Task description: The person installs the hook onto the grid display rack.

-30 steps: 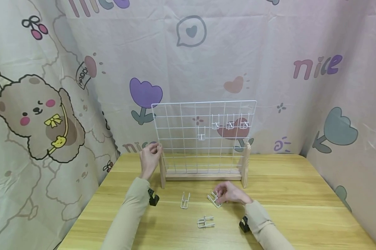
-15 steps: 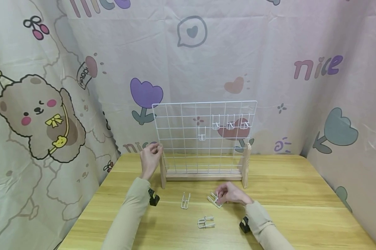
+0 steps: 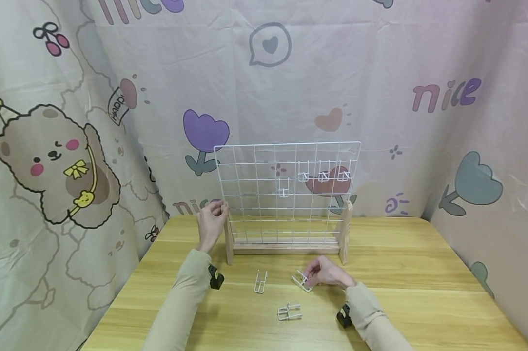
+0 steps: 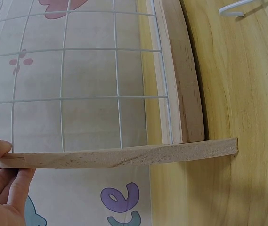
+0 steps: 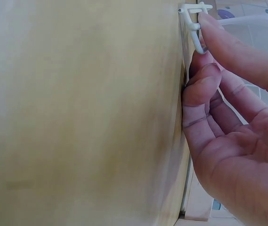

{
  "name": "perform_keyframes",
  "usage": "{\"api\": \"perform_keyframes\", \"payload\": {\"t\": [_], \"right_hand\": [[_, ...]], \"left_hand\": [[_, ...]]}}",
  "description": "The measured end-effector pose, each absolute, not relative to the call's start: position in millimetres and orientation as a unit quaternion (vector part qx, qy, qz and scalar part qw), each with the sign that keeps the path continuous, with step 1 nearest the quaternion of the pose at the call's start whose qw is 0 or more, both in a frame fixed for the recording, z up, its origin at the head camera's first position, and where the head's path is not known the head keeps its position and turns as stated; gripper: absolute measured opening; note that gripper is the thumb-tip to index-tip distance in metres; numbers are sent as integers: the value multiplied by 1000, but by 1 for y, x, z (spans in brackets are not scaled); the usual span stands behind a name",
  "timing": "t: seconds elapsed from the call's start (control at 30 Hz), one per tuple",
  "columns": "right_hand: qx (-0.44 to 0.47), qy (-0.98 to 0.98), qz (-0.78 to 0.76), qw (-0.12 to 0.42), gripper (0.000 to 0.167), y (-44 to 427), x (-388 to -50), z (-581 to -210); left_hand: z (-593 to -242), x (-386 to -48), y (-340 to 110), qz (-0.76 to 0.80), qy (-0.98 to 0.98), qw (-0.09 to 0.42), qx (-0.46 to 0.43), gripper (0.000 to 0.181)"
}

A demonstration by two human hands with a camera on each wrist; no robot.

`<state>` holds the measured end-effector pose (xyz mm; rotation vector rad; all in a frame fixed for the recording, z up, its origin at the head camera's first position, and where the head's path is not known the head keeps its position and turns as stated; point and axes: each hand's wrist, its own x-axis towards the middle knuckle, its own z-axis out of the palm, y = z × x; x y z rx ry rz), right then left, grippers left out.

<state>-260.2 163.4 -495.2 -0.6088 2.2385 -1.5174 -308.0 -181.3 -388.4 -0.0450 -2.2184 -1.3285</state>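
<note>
- White wire makes up the held hook (image 5: 195, 27), which sits in front of the rack, right of its middle; I cannot tell whether it touches the table.
- Right hand (image 3: 327, 271): a narrow grip, with thumb and fingertips pinching the hook and the other fingers curled in.
- Two more white hooks lie loose on the table: a left loose hook (image 3: 260, 282), well apart from the hand, and a front loose hook (image 3: 287, 311), nearer the person.
- Behind them a white wire grid (image 3: 285, 144) stands upright, with three hooks (image 3: 323, 178) in a row at its upper right and a lower hook (image 3: 283, 190) hanging to their left.
- Left hand (image 3: 211, 223): thumb and fingers pinch the top of the left wooden post (image 4: 124, 157) from both sides.
- A wooden bar (image 3: 285, 249) joins that post to the right wooden post (image 3: 345, 234).
- Beige sleeves (image 3: 176, 297) cover both forearms, and a black device (image 3: 344, 317) shows at each wrist.
- All this is on a wood-grain table (image 3: 400, 273).
- Pale curtains (image 3: 268, 97) printed with flowers, hearts and a bear surround the table.
</note>
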Motion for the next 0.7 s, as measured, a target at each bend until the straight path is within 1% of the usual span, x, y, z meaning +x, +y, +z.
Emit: {"api": "perform_keyframes", "payload": {"t": [0.43, 0.7], "right_hand": [[-213, 798, -534, 179, 20, 164, -260, -496], [-227, 797, -530, 179, 18, 166, -260, -498]], "left_hand": [[-388, -307, -181, -496, -823, 275, -17, 30], [-389, -308, -182, -499, -822, 274, -18, 30]]}}
